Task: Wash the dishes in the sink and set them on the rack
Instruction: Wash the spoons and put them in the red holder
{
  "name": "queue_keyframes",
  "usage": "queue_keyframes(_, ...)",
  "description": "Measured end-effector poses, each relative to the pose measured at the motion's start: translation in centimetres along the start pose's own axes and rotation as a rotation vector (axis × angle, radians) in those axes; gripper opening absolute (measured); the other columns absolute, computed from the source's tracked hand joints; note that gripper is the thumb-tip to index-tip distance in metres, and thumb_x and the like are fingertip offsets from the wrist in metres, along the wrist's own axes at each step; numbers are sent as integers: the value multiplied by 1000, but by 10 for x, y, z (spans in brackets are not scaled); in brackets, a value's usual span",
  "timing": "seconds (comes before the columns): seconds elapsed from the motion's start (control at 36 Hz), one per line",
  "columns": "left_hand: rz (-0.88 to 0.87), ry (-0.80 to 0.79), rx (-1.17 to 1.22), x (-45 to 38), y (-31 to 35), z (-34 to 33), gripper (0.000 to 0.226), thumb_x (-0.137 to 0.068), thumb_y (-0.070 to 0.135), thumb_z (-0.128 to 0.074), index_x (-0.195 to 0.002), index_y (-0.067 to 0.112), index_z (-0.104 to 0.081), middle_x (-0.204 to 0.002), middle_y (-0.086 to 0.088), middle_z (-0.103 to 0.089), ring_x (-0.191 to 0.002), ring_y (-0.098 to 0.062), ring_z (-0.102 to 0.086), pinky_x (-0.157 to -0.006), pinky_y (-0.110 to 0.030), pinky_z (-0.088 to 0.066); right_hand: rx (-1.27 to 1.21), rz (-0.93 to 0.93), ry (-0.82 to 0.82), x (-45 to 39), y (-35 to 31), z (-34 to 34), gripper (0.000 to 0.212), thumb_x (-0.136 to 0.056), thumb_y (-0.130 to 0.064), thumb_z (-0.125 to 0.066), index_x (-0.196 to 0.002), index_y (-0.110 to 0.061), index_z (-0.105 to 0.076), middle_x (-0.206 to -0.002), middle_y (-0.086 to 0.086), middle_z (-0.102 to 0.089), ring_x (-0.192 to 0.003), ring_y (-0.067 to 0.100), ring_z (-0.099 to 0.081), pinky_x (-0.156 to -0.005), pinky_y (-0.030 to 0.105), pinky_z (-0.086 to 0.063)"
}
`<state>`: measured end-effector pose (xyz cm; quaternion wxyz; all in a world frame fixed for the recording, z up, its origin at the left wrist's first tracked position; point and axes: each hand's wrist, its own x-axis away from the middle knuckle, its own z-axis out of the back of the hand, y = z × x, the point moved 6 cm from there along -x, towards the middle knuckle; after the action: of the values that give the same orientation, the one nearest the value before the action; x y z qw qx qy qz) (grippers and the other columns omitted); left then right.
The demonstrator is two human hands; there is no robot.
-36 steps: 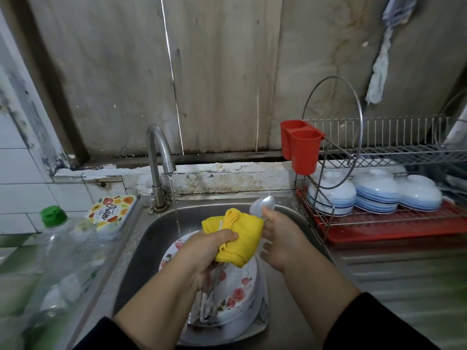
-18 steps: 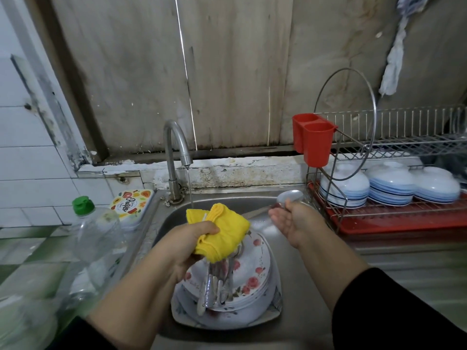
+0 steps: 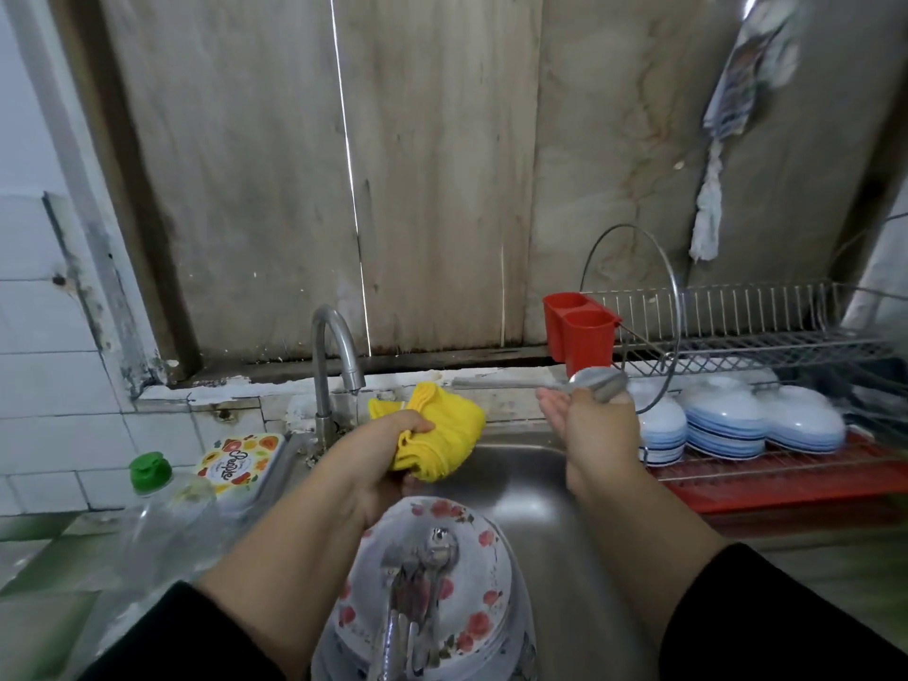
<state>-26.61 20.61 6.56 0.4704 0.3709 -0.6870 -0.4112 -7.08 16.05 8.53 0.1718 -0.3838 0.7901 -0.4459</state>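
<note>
My left hand (image 3: pixel 388 459) grips a yellow cloth (image 3: pixel 437 435) over the steel sink (image 3: pixel 521 484), just right of the tap (image 3: pixel 339 356), from which a thin stream runs. My right hand (image 3: pixel 589 425) holds a metal spoon (image 3: pixel 589 380) level above the sink's right side, its bowl toward the rack and its handle pointing left. Below the hands, a stack of rose-patterned plates (image 3: pixel 471 626) lies in the sink with several pieces of cutlery (image 3: pixel 417 592) on top. The wire dish rack (image 3: pixel 766 331) stands to the right with a red cutlery holder (image 3: pixel 580 336) hung on its left end.
Stacks of upturned white-and-blue bowls (image 3: pixel 732 425) fill the rack's lower tier over a red drip tray (image 3: pixel 786 489). A clear bottle with a green cap (image 3: pixel 152 508) and a flowered tin (image 3: pixel 241 464) sit left of the sink. A rag (image 3: pixel 707 213) hangs on the wall.
My right hand has carried the spoon up and right, toward the red holder, and the spoon now lies level. My left hand has raised the cloth toward the tap.
</note>
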Motion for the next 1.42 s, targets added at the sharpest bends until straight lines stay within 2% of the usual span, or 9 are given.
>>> queue_keyframes(0.17, -85, -36, -26, -2, 39, -32, 6, -89, 14, -55, -85, 13, -50, -67, -4, -50, -54, -14, -45, -32, -10, -28, 258, 434, -45, -3, -66, -23, 23, -99, 0, -37, -116, -14, -44, -103, 18, -61, -71, 11, -65, -72, 21, -57)
queue_keyframes(0.31, -136, -96, -44, -4, 64, -58, 9, -89, 15, -54, -83, 18, -49, -66, -1, -47, -56, -11, -42, -34, -13, -27, 614, 711, 6, -5, -120, -28, 26, -98, -10, -39, -118, -23, -48, -85, 4, -66, -84, 21, -68, -85, 44, -54)
queue_keyframes(0.5, -162, -121, -65, -2, 79, -82, 10, -90, 16, -54, -83, 19, -48, -69, 0, -47, -58, -10, -42, -38, -16, -28, 942, 855, 1, -5, -154, -33, 34, -98, -9, -36, -128, -19, -48, -104, 15, -62, -95, 29, -62, -78, 38, -51)
queue_keyframes(0.75, -164, -123, -67, 1, 81, -84, 9, -90, 16, -55, -84, 18, -49, -71, 0, -48, -59, -10, -42, -38, -16, -29, 1273, 761, -104, -23, -129, -44, 48, -89, 4, -33, -131, -16, -43, -102, 9, -51, -80, 22, -48, -64, 27, -33)
queue_keyframes(0.86, -196, -91, -61, 2, 83, -76, 7, -89, 15, -58, -85, 15, -51, -73, -1, -52, -61, -11, -46, -45, -18, -31, 1337, 694, -94, -34, -123, -49, 44, -90, 4, -34, -130, -12, -41, -106, 19, -55, -81, 25, -45, -64, 31, -33)
queue_keyframes(1.19, -195, -119, -25, 2, 74, -77, 6, -88, 12, -59, -89, 14, -54, -76, -2, -54, -63, -12, -48, -51, -20, -32, 1073, 386, -67, -55, -104, -44, 34, -96, -13, -49, -129, -9, -47, -127, 13, -55, -106, 26, -55, -83, 28, -42)
queue_keyframes(1.28, -189, -122, -29, 1, 72, -76, 6, -88, 13, -59, -89, 15, -54, -76, -2, -53, -63, -12, -47, -49, -20, -31, 1041, 343, -76, -53, -100, -41, 48, -94, -13, -53, -139, -7, -37, -132, 12, -51, -105, 26, -55, -75, 27, -42)
queue_keyframes(1.36, -182, -118, -40, 1, 70, -75, 6, -88, 14, -59, -89, 16, -54, -74, -1, -54, -61, -11, -46, -45, -18, -32, 1029, 340, -94, -49, -96, -38, 44, -93, -10, -52, -135, -5, -39, -126, 13, -53, -109, 30, -55, -68, 25, -42)
queue_keyframes(1.42, -178, -115, -41, 0, 68, -74, 6, -88, 14, -60, -87, 16, -54, -72, 0, -54, -60, -11, -46, -40, -16, -32, 1001, 357, -102, -46, -92, -36, 38, -91, -6, -51, -129, -5, -43, -119, 10, -55, -105, 27, -54, -74, 25, -39)
